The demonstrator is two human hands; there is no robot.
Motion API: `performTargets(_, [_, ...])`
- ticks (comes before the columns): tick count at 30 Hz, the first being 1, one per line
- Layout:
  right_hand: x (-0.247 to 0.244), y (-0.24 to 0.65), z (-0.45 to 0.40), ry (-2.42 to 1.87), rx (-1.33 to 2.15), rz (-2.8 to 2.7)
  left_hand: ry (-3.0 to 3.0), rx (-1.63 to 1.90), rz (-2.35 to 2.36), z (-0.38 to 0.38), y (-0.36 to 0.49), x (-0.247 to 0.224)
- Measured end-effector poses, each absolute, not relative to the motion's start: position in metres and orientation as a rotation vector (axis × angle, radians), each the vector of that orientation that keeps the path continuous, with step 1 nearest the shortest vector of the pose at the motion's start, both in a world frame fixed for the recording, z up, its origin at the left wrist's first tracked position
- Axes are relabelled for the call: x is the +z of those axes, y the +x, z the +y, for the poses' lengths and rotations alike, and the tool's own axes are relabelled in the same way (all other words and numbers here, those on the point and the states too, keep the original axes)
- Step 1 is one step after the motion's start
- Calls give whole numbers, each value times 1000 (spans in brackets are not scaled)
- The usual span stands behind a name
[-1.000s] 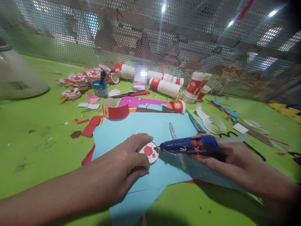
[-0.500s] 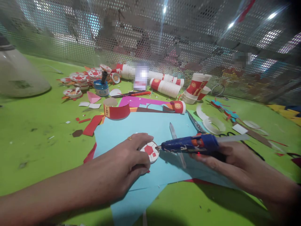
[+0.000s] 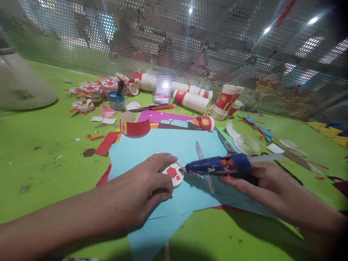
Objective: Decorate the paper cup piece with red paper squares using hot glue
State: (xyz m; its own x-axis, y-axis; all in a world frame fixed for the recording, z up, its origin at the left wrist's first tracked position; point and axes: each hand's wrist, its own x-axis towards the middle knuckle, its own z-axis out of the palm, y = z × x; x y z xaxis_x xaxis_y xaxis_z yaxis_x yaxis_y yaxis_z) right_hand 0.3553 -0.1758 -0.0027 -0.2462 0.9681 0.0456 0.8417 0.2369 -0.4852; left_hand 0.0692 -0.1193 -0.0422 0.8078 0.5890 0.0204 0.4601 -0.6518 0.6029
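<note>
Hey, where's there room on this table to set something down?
Mostly free: the green tabletop between the brown hexagon and the left forearm, and the blue sheet between the red ring and clear pen. Crowded: the far side, with cup stacks, and beyond the right hand, around the white ring.

Light is moderate and soft across the matte green surface (image 3: 54, 174), dimming toward the lower edge, where broad shadow gathers. Small white ceiling lamps (image 3: 267, 30) glare with streaked flares through the grey perforated screen (image 3: 214, 47), which looks hazy, the background beyond it blurred. Diffuse shadow falls on the light-blue paper sheet (image 3: 136, 145) below the dark-blue plastic glue gun (image 3: 201, 166) and the right hand (image 3: 268, 185); a red glow shows under the gun. The round white-and-red disc (image 3: 172, 172) is fairly clear. Pixelated blocks cover patches at the back, one very bright. Wide-angle stretching warps the sides, and the right edge darkens to black.
</note>
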Motion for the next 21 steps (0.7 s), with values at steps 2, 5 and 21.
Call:
performTargets(2, [-2,355,-176,-1679,530,-2259,2401,291,765,-119,69,-42])
performTargets(5, [-3,356,-176,-1705,528,-2295,2404,287,754,-119,70,-41])
performTargets(21, [-1,351,-173,-1587,602,-2221,2401,302,745,-117,71,-43])
